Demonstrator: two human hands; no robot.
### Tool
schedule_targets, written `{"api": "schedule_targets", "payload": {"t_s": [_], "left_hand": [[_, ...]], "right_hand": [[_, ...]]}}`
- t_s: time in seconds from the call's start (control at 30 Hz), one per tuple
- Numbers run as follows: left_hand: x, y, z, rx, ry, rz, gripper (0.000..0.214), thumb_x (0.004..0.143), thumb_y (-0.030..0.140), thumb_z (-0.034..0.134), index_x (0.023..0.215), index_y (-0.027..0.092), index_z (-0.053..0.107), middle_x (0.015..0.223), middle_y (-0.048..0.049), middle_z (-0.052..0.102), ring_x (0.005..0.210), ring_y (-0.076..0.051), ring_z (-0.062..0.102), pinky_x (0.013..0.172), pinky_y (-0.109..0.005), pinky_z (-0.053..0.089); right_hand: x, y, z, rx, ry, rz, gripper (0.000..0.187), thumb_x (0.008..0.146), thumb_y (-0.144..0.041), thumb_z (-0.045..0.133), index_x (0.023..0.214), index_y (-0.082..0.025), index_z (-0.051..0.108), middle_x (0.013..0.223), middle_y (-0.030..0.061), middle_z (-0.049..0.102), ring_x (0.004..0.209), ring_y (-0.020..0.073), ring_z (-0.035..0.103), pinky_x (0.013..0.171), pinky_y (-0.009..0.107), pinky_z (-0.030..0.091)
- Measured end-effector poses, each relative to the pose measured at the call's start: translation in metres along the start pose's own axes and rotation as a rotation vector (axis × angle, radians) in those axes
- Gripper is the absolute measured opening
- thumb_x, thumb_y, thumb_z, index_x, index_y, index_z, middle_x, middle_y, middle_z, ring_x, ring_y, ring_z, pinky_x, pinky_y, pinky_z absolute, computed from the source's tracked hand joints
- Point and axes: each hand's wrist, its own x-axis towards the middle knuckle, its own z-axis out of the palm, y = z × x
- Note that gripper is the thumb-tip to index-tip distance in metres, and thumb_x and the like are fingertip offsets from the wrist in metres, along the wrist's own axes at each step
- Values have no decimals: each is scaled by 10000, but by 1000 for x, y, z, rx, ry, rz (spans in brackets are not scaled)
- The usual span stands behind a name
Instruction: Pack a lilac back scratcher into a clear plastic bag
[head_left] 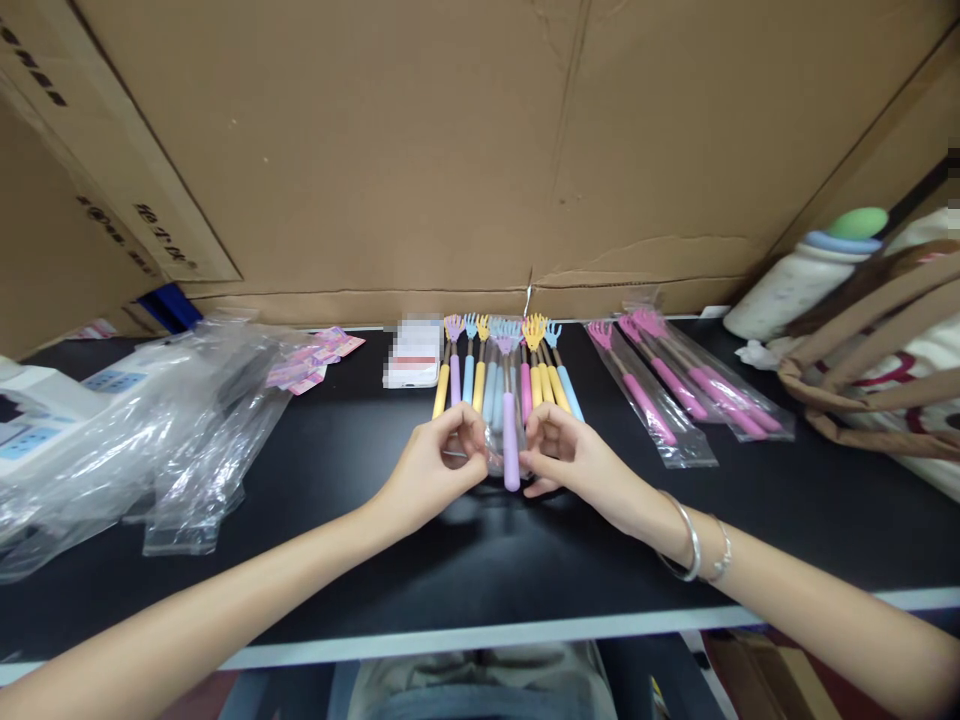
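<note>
In the middle of the black table, a purple back scratcher (511,440) points its handle toward me, its clawed head lying over the others. Glossy film of a clear plastic bag (495,462) shows around and beside its handle. My left hand (444,455) is closed, thumb and fingertips pinched at the bag's left side. On the other side my right hand (566,455) is closed too, fingertips pinched by the film close to the handle; its exact grip is partly hidden. Behind the hands several yellow, blue, purple and pink back scratchers (442,388) lie in a row.
Several bagged pink back scratchers (649,405) lie at right, near a white bottle (787,285) and a brown-handled bag (825,425). Clear empty bags (191,500) and pink cards (319,355) are left. A partly blurred white phone-like object (416,352) stands before the cardboard wall (420,150).
</note>
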Motion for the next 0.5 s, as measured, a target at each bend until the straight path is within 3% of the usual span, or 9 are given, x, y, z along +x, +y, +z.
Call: {"api": "schedule_targets", "payload": {"t_s": [0.27, 0.5], "left_hand": [[5, -5, -1, -136, -39, -18, 226, 722, 260, 625, 748, 180, 415, 669, 50, 446, 647, -87, 508, 620, -190, 456], [1, -3, -5, 232, -61, 45, 173, 803, 319, 590, 872, 184, 509, 733, 23, 489, 681, -108, 507, 562, -180, 427]], "right_hand": [[-1, -4, 0, -10, -124, 53, 340, 795, -380, 643, 895, -214, 364, 794, -45, 602, 622, 102, 663, 633, 271, 575], [-3, -5, -1, 32, -110, 1, 333, 785, -386, 654, 877, -212, 385, 743, -64, 569, 570, 78, 621, 601, 261, 565]]}}
